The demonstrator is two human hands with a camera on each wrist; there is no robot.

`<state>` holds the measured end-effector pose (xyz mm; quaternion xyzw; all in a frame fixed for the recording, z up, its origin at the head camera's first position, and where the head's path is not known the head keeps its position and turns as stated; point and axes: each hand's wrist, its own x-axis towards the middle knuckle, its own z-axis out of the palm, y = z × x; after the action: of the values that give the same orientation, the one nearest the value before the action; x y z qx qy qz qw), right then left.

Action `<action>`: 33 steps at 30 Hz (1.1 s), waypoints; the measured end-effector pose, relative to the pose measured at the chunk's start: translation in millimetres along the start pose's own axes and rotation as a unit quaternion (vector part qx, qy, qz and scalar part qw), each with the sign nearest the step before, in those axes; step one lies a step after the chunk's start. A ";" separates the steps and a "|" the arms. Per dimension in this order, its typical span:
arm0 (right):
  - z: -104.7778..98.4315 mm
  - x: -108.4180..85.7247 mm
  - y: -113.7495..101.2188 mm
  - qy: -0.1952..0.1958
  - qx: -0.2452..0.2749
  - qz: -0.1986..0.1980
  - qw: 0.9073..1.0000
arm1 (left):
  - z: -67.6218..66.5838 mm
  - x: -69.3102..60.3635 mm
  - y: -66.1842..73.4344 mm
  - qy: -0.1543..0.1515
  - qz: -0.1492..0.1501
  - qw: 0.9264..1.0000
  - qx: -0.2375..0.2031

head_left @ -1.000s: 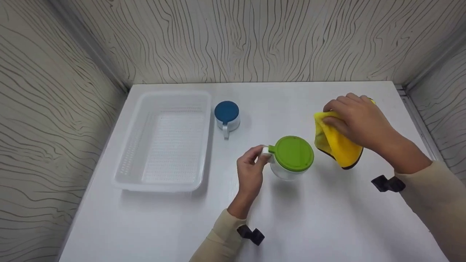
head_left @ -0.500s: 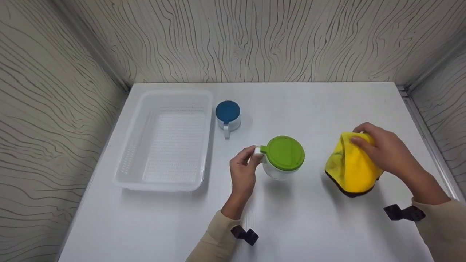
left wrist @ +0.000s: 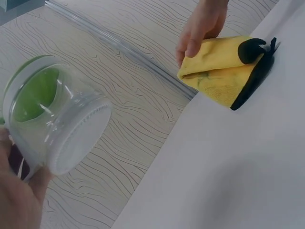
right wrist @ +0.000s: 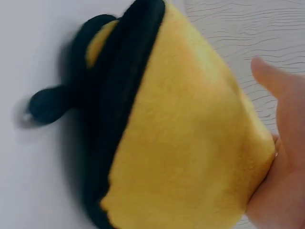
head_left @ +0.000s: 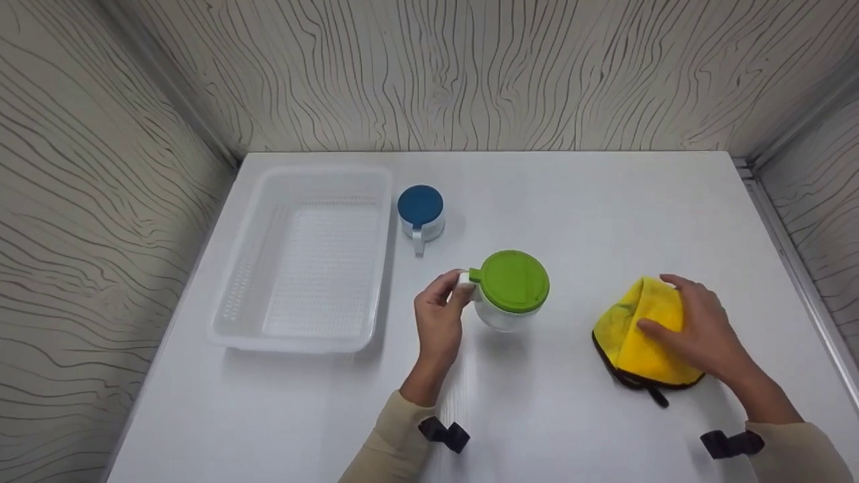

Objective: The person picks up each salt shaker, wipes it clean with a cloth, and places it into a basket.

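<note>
My left hand (head_left: 439, 318) grips the white handle of a clear jar with a green lid (head_left: 515, 282). The jar is held upright above the white table; its bottom shows in the left wrist view. On the right, a yellow cloth with black edging (head_left: 647, 342) stands folded in a peak, its lower edge on the table. My right hand (head_left: 704, 329) is at the cloth's right side. In the right wrist view its thumb (right wrist: 269, 78) stands straight and apart from the cloth (right wrist: 176, 129), while the other fingers are mostly hidden behind it.
A white plastic basket (head_left: 225, 332) stands at the table's left. Close to its right side is a smaller jar with a blue lid (head_left: 421, 206), its handle facing me. Wood-patterned panels (head_left: 443, 74) rise behind the table and at both sides.
My right hand has brought the cloth down and nearer to me onto the table, and its thumb has spread off the cloth. The left hand has shifted slightly left with the green-lidded jar.
</note>
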<state>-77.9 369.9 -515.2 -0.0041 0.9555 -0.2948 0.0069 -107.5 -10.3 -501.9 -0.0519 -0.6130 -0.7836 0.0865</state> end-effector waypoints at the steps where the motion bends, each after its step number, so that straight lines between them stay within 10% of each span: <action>1: 5.0 -3.0 2.4 0.007 -0.013 -0.010 1.000 | -0.6 0.3 0.4 0.001 0.002 1.000 0.001; 19: 48.8 -21.3 26.6 0.026 -0.096 -0.035 0.994 | -17.7 6.5 11.6 0.011 0.006 1.000 0.012; 33: 51.9 -21.0 27.7 0.024 -0.115 -0.043 0.992 | -46.8 22.4 51.1 0.017 -0.012 0.999 0.051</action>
<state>-56.2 363.8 -573.4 -0.0392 0.9820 -0.1825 -0.0295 -118.0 -69.3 -460.4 -0.0266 -0.6508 -0.7534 0.0898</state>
